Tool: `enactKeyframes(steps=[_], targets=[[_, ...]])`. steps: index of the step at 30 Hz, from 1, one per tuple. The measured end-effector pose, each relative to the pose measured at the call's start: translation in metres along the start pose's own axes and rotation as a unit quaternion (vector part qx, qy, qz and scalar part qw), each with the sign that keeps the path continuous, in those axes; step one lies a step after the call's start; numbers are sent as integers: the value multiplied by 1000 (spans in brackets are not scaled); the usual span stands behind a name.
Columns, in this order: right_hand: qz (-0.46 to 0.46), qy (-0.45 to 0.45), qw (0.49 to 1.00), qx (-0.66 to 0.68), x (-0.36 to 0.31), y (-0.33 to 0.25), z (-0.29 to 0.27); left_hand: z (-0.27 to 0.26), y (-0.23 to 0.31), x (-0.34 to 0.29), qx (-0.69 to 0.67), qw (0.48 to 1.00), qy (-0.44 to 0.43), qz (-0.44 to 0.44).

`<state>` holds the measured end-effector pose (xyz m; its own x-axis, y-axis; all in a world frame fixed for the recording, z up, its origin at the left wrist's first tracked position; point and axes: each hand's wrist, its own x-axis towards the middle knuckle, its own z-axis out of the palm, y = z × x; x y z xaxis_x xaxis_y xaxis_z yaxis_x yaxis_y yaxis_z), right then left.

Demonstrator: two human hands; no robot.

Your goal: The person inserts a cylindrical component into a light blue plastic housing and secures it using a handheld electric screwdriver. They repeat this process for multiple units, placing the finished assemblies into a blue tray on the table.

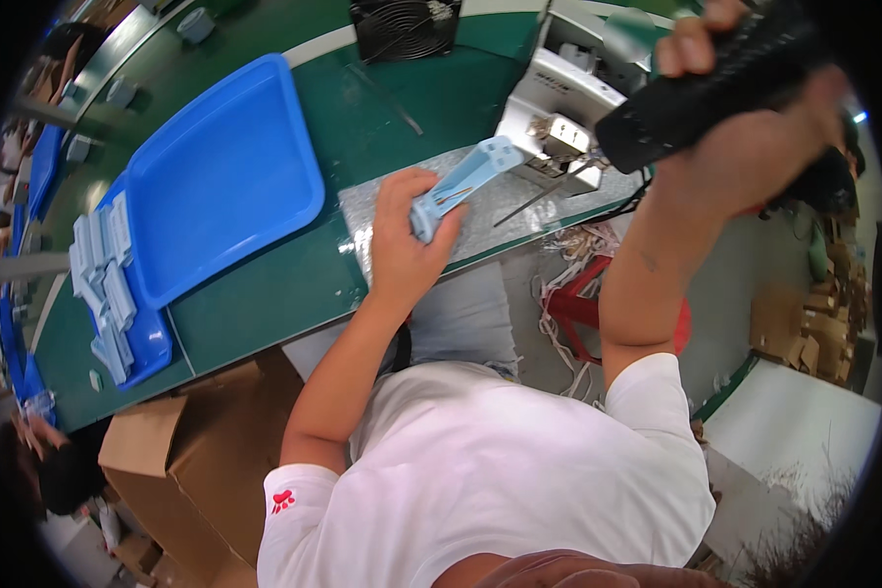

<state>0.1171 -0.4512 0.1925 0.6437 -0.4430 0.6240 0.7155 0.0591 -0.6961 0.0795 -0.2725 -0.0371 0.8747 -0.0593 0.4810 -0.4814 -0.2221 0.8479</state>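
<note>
Your left hand (409,227) has its fingers wrapped round the pale-blue part (472,174), near the front edge of the worktop (250,312); tilting could spill the brass-coloured pieces (453,195). Your right hand (755,157), blurred against a black object (691,110), hides its grip.

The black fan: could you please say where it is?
In the head view, the black fan is near top centre, between the large blue tray and the white machine.

Left hand (408,227) curled, right hand (762,155) seemingly raised
</note>
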Motion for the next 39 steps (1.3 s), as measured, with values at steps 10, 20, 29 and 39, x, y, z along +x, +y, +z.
enactKeyframes(steps=[10, 20, 29, 39], targets=[[-51, -9, 998, -19, -25, 20, 45, -2, 4, -1, -11, 999, -17, -26], [-83, 14, 996, -33, -26, 34, 46, -4, 5, 0, -9, 1000, -13, -26], [10, -44, 999, -29, -6, 51, -3, -3, 3, 0, -20, 999, -11, -29], [39, -127, 989, 62, 7, 53, -38, -3, 5, 0, -7, 1000, -9, -20]])
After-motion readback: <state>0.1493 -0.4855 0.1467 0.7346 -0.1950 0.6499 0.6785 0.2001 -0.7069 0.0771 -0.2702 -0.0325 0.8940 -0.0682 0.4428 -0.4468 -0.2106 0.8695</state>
